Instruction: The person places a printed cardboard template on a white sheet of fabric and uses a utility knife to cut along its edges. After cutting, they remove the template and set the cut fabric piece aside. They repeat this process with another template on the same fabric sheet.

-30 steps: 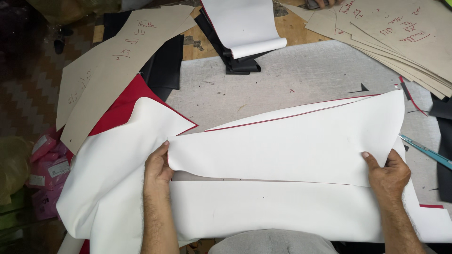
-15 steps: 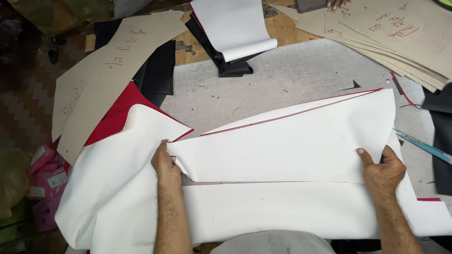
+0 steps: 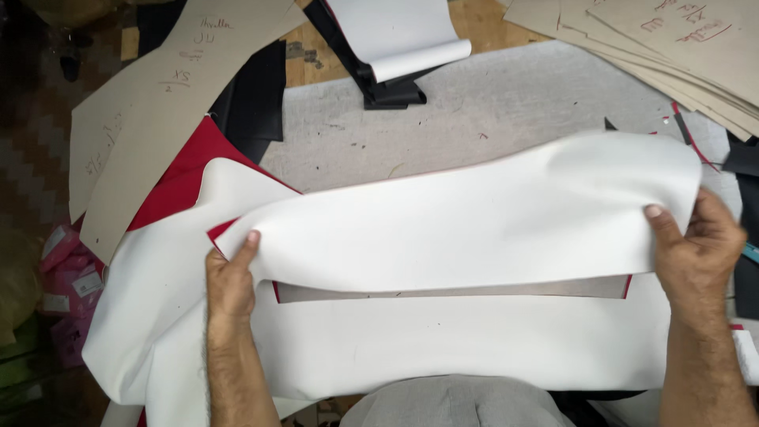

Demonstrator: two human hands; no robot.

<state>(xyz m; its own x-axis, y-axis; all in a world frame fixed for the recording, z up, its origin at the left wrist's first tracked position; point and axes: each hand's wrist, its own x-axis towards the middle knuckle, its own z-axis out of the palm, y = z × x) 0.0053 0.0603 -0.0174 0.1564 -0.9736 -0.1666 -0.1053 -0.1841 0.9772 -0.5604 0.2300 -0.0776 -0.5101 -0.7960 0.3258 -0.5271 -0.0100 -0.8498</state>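
Note:
A long white cut panel [image 3: 466,217] with a red underside is lifted above the grey worktable [image 3: 506,103]. My left hand [image 3: 231,277] pinches its left end, thumb on top. My right hand [image 3: 696,249] grips its right end. Under the raised panel a thin strip of grey pattern card [image 3: 443,291] shows. A larger white sheet [image 3: 395,348] lies below it and drapes over the table's left and near edges. Red material [image 3: 186,178] peeks out at the left.
Beige card patterns [image 3: 158,103] hang off the table's left side, and more are stacked at the top right [image 3: 664,39]. A white roll on a black stand [image 3: 395,47] sits at the back. Black pieces [image 3: 253,99] lie near it. A pink bag [image 3: 67,269] lies on the floor.
Both hands have lifted the white panel off the sheet and raised it, uncovering the grey card strip beneath. The right hand moved up and outward.

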